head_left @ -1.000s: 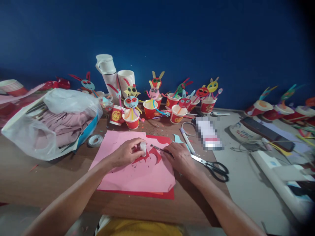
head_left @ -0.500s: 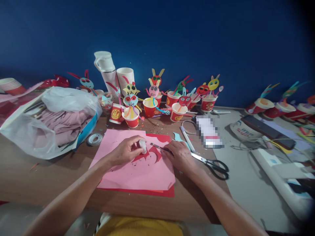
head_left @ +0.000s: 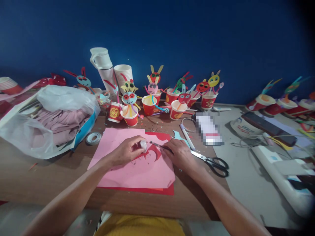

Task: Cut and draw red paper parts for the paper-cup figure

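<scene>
My left hand [head_left: 126,151] is closed around a small white glue bottle [head_left: 143,144], its tip pressed toward a red paper cutout [head_left: 152,152] lying on a pink paper sheet [head_left: 137,172]. My right hand [head_left: 180,153] pinches a thin dark stick, perhaps a brush [head_left: 157,146], whose tip points left toward the bottle. Both hands rest over the pink sheet, which lies on red paper on the wooden table [head_left: 49,173].
Black-handled scissors [head_left: 213,162] and a white pen [head_left: 187,136] lie right of my right hand. Several red paper cups with paper figures [head_left: 152,98] stand behind. A plastic bag of pink fabric [head_left: 49,121] and a tape roll [head_left: 93,138] sit left. A white power strip [head_left: 280,177] lies right.
The glue bottle tilted down closer to the stick's tip, and my left hand shifted slightly. The view drifted a little downward. My right hand stayed nearly in place.
</scene>
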The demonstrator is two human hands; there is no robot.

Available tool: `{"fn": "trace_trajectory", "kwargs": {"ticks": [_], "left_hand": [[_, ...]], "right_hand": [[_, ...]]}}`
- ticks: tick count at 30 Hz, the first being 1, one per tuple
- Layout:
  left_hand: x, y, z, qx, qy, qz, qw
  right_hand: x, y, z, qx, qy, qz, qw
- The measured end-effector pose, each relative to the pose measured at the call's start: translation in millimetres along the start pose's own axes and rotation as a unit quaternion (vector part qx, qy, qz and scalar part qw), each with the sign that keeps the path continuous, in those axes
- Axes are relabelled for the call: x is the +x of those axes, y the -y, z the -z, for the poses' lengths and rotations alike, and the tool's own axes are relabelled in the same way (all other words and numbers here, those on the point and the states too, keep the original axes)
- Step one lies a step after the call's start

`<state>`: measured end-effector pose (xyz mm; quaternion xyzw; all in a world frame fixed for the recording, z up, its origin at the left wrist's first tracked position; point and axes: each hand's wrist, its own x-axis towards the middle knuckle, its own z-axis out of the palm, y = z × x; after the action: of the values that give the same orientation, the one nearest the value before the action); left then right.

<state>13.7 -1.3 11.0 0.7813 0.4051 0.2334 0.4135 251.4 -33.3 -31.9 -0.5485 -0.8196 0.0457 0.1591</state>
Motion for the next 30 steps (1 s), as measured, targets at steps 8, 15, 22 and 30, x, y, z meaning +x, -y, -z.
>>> {"fn": "trace_trajectory", "kwargs": {"ticks": [8,15,22,30], "left_hand": [[-0.5,1.2,-0.4,0.035,0.005,-0.017,0.999],[-1.2,-0.6,0.4,0.065,-0.002,-0.035,0.997],[-0.8,-1.4,1.0,0.073,0.005,-0.041,0.996],[-1.9,1.9,-0.8,0.076,-0.004,-0.036,0.996]], "right_hand": [[-0.9,-2.3,-2.5,-0.001,-0.009,0.005,1.0],[-0.3,-1.9,-3.2,0.0,-0.013,0.002,1.0],[-0.2,-0.4,-1.9,0.016,-0.018,-0.008,1.0],[-3.1,-1.9,1.6,0.081,-0.056,-0.06,0.993]]}}
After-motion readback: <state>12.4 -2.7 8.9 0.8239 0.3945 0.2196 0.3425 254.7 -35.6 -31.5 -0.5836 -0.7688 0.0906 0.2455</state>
